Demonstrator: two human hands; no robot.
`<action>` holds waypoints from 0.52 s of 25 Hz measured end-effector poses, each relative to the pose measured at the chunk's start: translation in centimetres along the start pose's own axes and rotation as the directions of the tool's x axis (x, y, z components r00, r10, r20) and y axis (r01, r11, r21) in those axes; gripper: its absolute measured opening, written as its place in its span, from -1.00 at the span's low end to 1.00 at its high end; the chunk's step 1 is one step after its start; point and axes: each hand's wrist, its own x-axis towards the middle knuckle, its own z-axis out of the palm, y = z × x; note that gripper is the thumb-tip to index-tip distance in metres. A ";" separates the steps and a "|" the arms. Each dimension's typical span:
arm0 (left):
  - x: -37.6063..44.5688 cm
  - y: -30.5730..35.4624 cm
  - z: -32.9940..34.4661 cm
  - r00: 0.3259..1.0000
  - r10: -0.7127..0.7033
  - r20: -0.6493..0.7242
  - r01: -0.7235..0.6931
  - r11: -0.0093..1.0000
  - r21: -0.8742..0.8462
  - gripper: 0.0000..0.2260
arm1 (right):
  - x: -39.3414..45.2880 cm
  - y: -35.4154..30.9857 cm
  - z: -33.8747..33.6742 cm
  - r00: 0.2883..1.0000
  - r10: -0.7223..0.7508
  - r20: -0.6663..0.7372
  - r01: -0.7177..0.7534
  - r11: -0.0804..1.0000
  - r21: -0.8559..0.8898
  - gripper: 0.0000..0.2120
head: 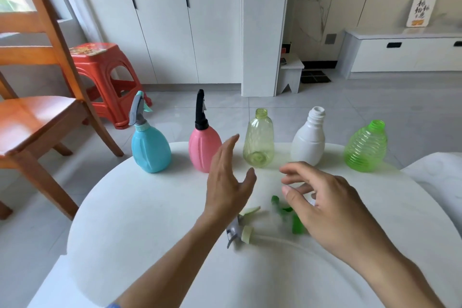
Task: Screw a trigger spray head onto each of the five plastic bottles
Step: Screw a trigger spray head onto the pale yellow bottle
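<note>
Five bottles stand in a row at the far edge of the white table. The blue bottle carries a grey and teal spray head. The pink bottle carries a black one. The pale yellow-green bottle, the white bottle and the bright green ribbed bottle have bare necks. My left hand hovers open in front of the pink bottle. My right hand hovers open above loose spray heads: a pale green and grey one with a clear tube, and a dark green one, partly hidden by my fingers.
A wooden chair stands left of the table, with a red plastic stool behind it. White cabinets line the back wall. A second white surface lies at the right edge.
</note>
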 end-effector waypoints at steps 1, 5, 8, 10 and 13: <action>1.9 1.0 0.9 0.999 -0.040 0.031 0.040 0.999 -0.017 -0.26 | -0.1 -0.1 -0.1 1.000 -0.019 -0.021 0.020 1.000 0.024 -0.80; 7.9 1.8 4.5 0.921 -0.334 0.200 0.349 0.936 -0.044 -0.01 | -0.3 1.1 -0.7 1.000 -0.015 -0.012 0.014 0.999 -0.042 -0.86; 8.0 0.8 5.7 0.918 -0.361 0.165 0.375 0.925 -0.059 -0.16 | -0.2 1.3 -1.3 0.997 -0.037 0.071 0.045 0.991 -0.127 -0.80; 7.0 0.5 5.0 0.950 -0.302 0.076 0.308 0.947 -0.094 -0.33 | -0.2 1.3 -1.6 0.995 -0.071 0.065 0.076 0.994 -0.077 -0.81; 4.9 1.6 2.4 0.978 -0.194 0.081 0.206 0.963 -0.176 -0.36 | -0.2 1.2 -1.4 0.990 -0.071 0.122 0.079 0.995 -0.065 -0.83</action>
